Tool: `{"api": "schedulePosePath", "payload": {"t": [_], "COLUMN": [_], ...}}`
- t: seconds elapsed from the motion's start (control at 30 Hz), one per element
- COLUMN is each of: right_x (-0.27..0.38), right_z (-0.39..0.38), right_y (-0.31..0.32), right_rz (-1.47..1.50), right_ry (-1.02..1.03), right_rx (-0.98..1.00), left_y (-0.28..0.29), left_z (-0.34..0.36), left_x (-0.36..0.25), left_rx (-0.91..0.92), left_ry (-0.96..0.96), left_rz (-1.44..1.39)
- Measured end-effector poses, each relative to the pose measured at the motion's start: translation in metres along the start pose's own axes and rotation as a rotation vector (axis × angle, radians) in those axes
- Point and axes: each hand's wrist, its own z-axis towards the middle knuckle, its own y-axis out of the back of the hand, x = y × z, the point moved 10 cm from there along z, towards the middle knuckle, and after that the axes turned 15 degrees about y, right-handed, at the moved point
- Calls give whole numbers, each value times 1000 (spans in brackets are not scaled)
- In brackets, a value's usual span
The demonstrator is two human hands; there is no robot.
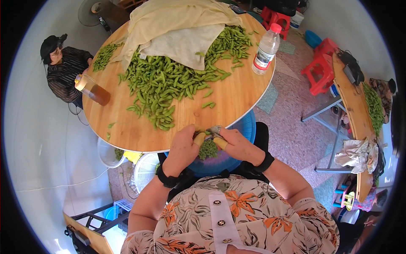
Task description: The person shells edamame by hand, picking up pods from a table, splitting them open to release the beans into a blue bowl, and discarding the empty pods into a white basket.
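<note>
Just past the table's front edge, my left hand (184, 146) and my right hand (238, 146) meet with fingers bent, pinching a small green pod (206, 132) between them. Both thumbs wear yellowish covers, and something grey is wrapped on my right fingertips. Below my hands sits a blue basin (246, 127) holding shelled green beans (208, 150). A big heap of green pods (152, 84) lies on the round wooden table (230, 97), partly under pale cloths (173, 17).
A person (63, 72) sits at the left beside an amber-filled bottle (95, 93). A clear bottle (265, 51) stands at the right edge. White baskets (144, 171) are at lower left. Red stools (317, 74) and another table (355, 118) with pods, where other people work, are at right.
</note>
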Motion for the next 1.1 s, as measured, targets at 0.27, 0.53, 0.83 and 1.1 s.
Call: {"api": "schedulePosePath", "payload": {"t": [0.27, 0.53, 0.83, 1.1], "right_x": [4, 43, -4, -10], "right_z": [1, 8, -8, -2], "right_y": [-3, -9, -36, -48], "right_rz": [81, -542, 635, 839], "right_ry": [-91, 106, -531, -407], "right_rx": [12, 155, 266, 27], "left_y": [5, 8, 3, 23], "left_z": [-4, -15, -30, -43], "left_x": [-7, -1, 16, -7], "left_rx": [-18, 4, 316, -115], "left_ry": [-51, -43, 88, -220], "left_rz": [75, 132, -233, -49]}}
